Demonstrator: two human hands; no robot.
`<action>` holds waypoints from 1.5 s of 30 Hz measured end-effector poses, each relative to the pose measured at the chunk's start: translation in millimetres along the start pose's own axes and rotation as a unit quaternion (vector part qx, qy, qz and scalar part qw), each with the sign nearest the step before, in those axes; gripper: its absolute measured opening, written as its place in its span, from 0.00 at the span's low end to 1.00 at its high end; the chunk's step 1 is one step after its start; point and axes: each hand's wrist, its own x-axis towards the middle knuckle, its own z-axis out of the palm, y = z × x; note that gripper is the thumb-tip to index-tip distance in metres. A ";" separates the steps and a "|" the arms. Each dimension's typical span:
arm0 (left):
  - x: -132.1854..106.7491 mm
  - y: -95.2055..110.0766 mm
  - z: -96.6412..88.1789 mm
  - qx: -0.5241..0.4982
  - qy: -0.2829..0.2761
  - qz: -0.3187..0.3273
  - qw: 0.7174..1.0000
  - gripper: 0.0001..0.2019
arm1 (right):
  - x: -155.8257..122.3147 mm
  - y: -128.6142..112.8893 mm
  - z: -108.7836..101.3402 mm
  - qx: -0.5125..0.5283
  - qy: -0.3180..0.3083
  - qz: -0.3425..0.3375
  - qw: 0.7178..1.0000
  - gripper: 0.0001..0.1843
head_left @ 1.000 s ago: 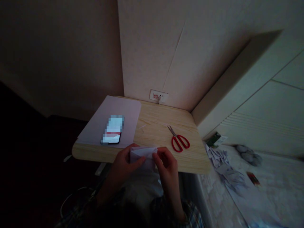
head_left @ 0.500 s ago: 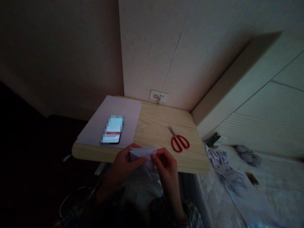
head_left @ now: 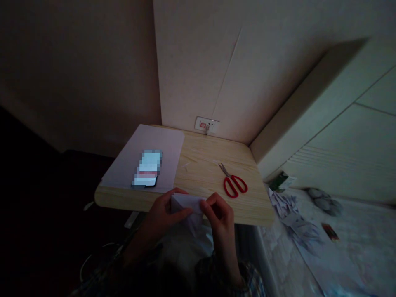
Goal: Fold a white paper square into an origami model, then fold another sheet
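Note:
I hold a folded piece of white paper (head_left: 189, 208) in both hands over the near edge of a small wooden table (head_left: 198, 165). My left hand (head_left: 162, 212) pinches its left side, with the thumb on top. The fingers of my right hand (head_left: 219, 214) are closed on its right side. The paper's lower tip points down between my hands.
On the table lie a white sheet (head_left: 145, 154) with a phone (head_left: 147, 169) on it at the left, and red-handled scissors (head_left: 233, 183) at the right. A wall socket (head_left: 206, 123) sits behind. Paper scraps (head_left: 291, 214) lie on a bed to the right.
My hands and the folded paper have shifted slightly down and toward me, and the paper now shows a pointed lower tip. Nothing on the table has moved.

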 end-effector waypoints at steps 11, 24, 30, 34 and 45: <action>-0.3 1.5 0.0 0.061 0.072 0.059 0.994 0.15 | 3.2 -3.8 3.1 -0.118 -0.048 -0.006 0.992 0.17; -1.7 2.4 -3.8 0.120 0.042 0.098 0.987 0.13 | 4.6 -4.0 0.0 -0.139 -0.062 -0.057 0.987 0.17; -2.1 9.7 -6.6 0.108 0.041 0.095 0.989 0.17 | 6.4 -3.4 0.0 -0.095 -0.048 -0.047 0.993 0.12; -3.0 15.8 -9.9 0.055 0.013 0.054 0.997 0.26 | 6.4 -0.2 1.6 -0.054 -0.021 -0.015 0.998 0.10; 5.0 11.7 -13.5 -0.081 0.058 -0.002 0.995 0.42 | 5.6 4.1 7.7 0.000 -0.084 0.021 0.996 0.10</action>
